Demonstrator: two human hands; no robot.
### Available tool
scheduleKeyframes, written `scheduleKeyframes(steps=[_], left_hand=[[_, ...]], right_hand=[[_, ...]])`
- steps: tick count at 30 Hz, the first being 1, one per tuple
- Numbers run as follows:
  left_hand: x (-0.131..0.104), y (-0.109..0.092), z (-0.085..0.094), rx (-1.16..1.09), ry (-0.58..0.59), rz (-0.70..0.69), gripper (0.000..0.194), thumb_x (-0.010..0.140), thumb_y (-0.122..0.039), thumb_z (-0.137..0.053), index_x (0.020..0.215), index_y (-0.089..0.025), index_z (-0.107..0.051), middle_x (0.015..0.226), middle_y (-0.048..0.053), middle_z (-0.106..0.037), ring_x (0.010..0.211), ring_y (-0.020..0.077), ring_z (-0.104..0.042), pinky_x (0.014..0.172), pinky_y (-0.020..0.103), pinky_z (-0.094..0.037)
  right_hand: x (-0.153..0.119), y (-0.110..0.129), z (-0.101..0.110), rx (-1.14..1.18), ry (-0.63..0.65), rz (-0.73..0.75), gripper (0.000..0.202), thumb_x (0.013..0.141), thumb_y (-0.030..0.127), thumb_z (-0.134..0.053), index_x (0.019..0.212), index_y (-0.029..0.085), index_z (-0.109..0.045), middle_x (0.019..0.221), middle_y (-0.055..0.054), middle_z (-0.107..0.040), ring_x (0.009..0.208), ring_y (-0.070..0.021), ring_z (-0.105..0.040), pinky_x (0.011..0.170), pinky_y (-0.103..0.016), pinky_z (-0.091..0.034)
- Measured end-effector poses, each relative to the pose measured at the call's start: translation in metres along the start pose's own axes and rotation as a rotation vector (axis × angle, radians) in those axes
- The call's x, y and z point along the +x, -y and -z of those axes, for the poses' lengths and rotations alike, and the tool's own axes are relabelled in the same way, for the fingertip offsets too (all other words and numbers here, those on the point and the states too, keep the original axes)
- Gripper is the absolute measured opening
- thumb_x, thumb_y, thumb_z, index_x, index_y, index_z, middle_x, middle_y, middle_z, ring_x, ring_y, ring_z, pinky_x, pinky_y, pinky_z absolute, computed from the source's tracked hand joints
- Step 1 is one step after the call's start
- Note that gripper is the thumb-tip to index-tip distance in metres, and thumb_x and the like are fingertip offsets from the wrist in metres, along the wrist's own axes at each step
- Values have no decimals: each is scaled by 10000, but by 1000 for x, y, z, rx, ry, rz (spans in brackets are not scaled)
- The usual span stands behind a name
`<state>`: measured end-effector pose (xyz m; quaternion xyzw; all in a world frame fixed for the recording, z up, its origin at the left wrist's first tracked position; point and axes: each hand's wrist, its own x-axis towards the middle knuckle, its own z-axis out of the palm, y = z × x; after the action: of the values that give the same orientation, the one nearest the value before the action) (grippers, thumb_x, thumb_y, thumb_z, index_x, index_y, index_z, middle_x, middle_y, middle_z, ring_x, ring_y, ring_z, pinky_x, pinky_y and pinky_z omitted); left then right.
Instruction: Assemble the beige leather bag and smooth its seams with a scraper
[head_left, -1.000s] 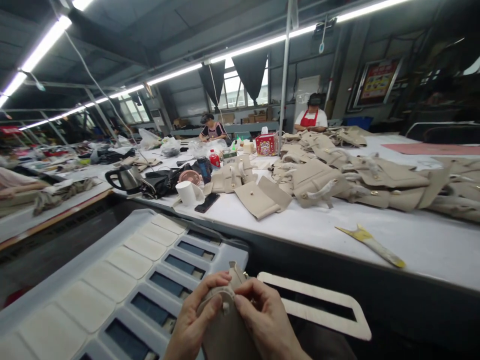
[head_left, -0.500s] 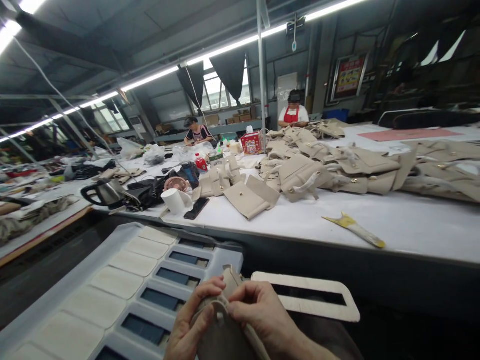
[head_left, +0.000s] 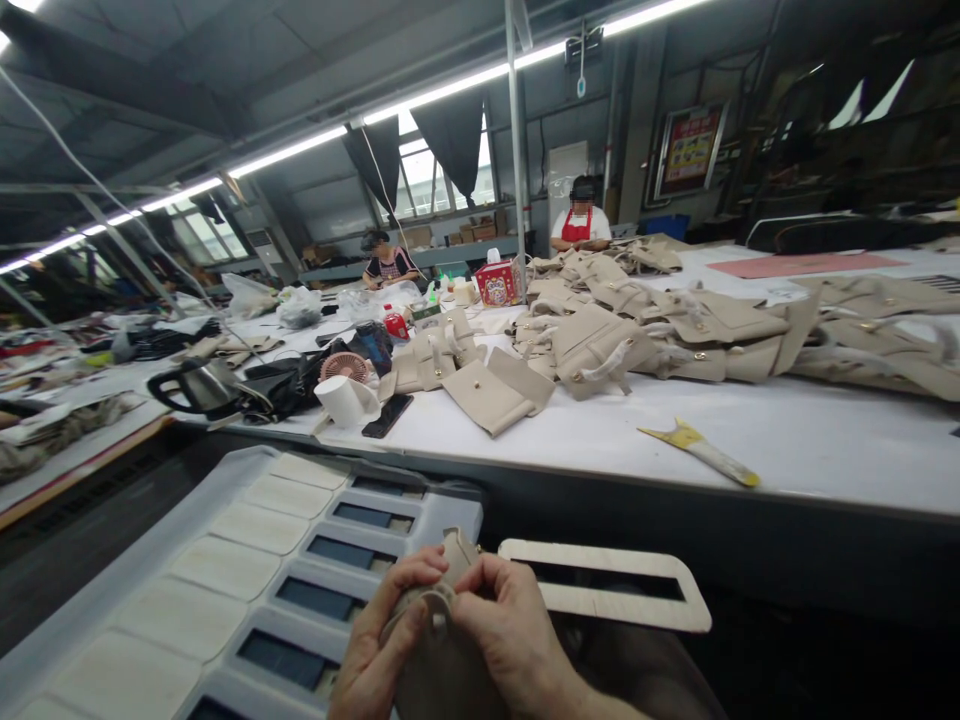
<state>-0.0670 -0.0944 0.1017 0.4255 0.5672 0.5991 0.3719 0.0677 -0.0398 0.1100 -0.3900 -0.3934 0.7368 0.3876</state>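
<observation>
Low in the head view, both hands hold a beige leather bag piece (head_left: 442, 675) close to my body. My left hand (head_left: 386, 630) wraps around its upper edge, thumb in front and fingers behind. Pinched at the same edge is my right hand (head_left: 506, 620), its thumb and forefinger beside a small pale spot I cannot make out. A narrow beige flap (head_left: 457, 550) sticks up behind the fingers. To the right of my hands lies a cream slotted frame (head_left: 615, 585). The lower part of the bag piece runs out of view.
A grey plastic crate (head_left: 247, 465) with cream panels (head_left: 225, 570) on it stands at left. On the white table (head_left: 585, 450) lie several beige bags (head_left: 600, 345), a yellow-ended tool (head_left: 701, 450), a phone (head_left: 388, 415), a paper roll (head_left: 346, 400) and a kettle (head_left: 199, 385). Two people sit beyond.
The camera view has shifted slightly, so the scene sits a little further left. Both hands keep their grip on the bag piece, with the right fingers shifted slightly at its edge.
</observation>
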Motion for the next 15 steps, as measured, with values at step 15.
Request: scheduleKeyframes(steps=[15], left_hand=[[0, 5, -1, -21, 24, 9, 313, 799, -524, -716, 920, -236, -729, 1188, 63, -675, 1271, 293, -521, 1120, 319, -365]], right_hand=[[0, -4, 2, -26, -18, -30, 211, 530, 249, -709, 611, 159, -536, 611, 7, -569, 596, -131, -463, 582, -266, -367]])
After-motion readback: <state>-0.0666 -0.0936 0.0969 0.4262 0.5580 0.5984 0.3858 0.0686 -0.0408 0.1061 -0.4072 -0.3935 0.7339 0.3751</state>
